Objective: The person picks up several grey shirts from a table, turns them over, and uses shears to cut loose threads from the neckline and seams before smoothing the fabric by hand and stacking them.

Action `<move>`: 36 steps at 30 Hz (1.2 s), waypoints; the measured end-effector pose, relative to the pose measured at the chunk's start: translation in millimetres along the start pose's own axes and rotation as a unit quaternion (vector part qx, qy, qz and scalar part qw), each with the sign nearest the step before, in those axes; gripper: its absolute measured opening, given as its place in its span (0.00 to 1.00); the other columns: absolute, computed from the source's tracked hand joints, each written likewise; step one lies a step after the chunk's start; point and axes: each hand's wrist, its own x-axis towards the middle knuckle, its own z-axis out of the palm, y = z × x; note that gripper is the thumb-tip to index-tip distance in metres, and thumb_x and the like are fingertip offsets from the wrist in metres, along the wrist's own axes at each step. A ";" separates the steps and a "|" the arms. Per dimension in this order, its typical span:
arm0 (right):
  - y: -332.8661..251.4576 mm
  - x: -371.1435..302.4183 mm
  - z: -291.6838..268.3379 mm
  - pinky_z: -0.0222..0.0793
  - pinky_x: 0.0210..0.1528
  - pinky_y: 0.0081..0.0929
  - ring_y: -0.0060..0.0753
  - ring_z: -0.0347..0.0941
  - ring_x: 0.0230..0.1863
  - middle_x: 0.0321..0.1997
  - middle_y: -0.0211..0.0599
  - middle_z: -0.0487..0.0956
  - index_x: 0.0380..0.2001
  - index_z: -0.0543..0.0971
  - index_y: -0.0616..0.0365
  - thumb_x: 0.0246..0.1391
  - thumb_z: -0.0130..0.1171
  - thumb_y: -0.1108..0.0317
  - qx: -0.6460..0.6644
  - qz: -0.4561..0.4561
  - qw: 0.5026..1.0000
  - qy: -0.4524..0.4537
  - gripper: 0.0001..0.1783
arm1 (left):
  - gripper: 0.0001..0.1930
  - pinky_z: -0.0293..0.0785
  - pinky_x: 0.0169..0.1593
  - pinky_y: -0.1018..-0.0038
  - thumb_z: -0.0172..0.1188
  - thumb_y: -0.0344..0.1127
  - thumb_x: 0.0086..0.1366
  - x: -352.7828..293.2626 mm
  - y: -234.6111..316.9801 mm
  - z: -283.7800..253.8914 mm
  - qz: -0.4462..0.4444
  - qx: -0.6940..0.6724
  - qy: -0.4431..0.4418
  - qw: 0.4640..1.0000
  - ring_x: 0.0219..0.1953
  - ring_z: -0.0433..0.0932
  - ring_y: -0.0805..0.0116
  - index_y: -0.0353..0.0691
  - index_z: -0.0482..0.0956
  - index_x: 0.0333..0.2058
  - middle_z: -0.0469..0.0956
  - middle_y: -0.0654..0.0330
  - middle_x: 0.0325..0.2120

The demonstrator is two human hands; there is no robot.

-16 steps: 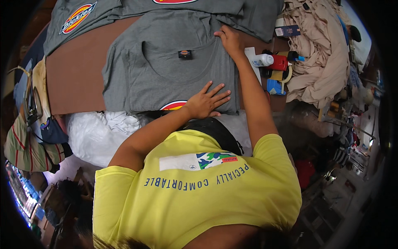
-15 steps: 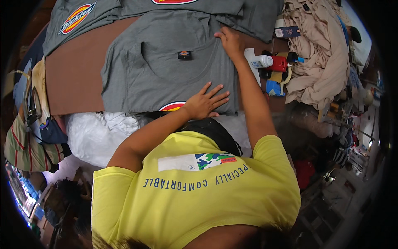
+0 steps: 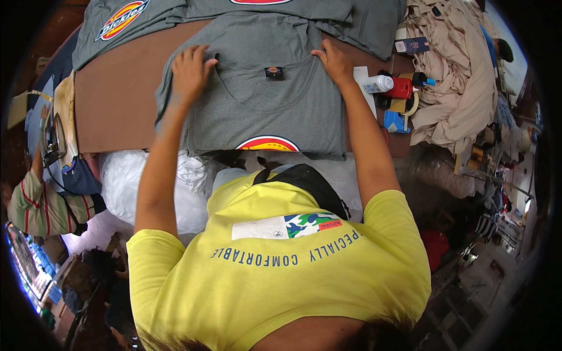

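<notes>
A grey T-shirt lies spread in front of me, its wide neckline toward the middle and a small dark label inside the collar. Part of a red and yellow printed patch shows at its near edge. My left hand rests on the shirt's left shoulder beside the neckline, fingers apart. At the right shoulder my right hand has its thumb and forefinger closed on the cloth by the collar edge. What lies under the left fingers is hidden.
More grey shirts lie along the far side of the brown table. To the right are a white bottle, a red container, a tape roll and heaped beige cloth. A person's striped sleeve shows at left.
My left hand has left the shirt's near edge and moved up and left to its left shoulder. My right hand remains by the right shoulder. The whole view has shifted slightly.
</notes>
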 end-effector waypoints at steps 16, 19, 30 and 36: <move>-202.8 -33.3 -9.9 0.59 0.54 0.38 0.37 0.67 0.51 0.47 0.34 0.73 0.45 0.72 0.53 0.46 0.55 0.54 0.183 -0.246 0.947 -0.094 0.23 | 0.20 0.67 0.26 0.61 0.50 0.54 0.57 39.0 -43.1 31.6 0.032 -0.050 -0.148 0.987 0.25 0.74 0.51 0.40 0.71 0.28 0.75 0.52 0.19; -254.8 -64.4 19.0 0.43 0.64 0.41 0.34 0.47 0.66 0.64 0.34 0.56 0.58 0.60 0.52 0.52 0.42 0.42 0.146 -0.290 0.925 -0.199 0.35 | 0.18 0.67 0.24 0.64 0.51 0.53 0.57 34.8 -42.7 44.3 0.052 -0.056 -0.092 0.993 0.23 0.75 0.55 0.43 0.72 0.28 0.76 0.56 0.19; -254.0 -68.1 23.7 0.43 0.64 0.38 0.34 0.48 0.65 0.63 0.34 0.57 0.56 0.62 0.53 0.55 0.42 0.47 0.200 -0.248 0.925 -0.207 0.30 | 0.14 0.67 0.27 0.65 0.54 0.50 0.56 42.5 -57.6 42.5 0.105 -0.033 -0.107 0.988 0.24 0.74 0.56 0.45 0.73 0.30 0.75 0.59 0.20; -121.1 -13.2 -24.5 0.61 0.44 0.41 0.39 0.68 0.44 0.40 0.37 0.74 0.32 0.77 0.53 0.48 0.55 0.64 0.127 0.062 0.990 0.026 0.08 | 0.15 0.63 0.40 0.64 0.55 0.50 0.56 15.7 -24.7 17.7 0.009 0.005 0.000 1.000 0.39 0.69 0.64 0.45 0.74 0.35 0.71 0.63 0.33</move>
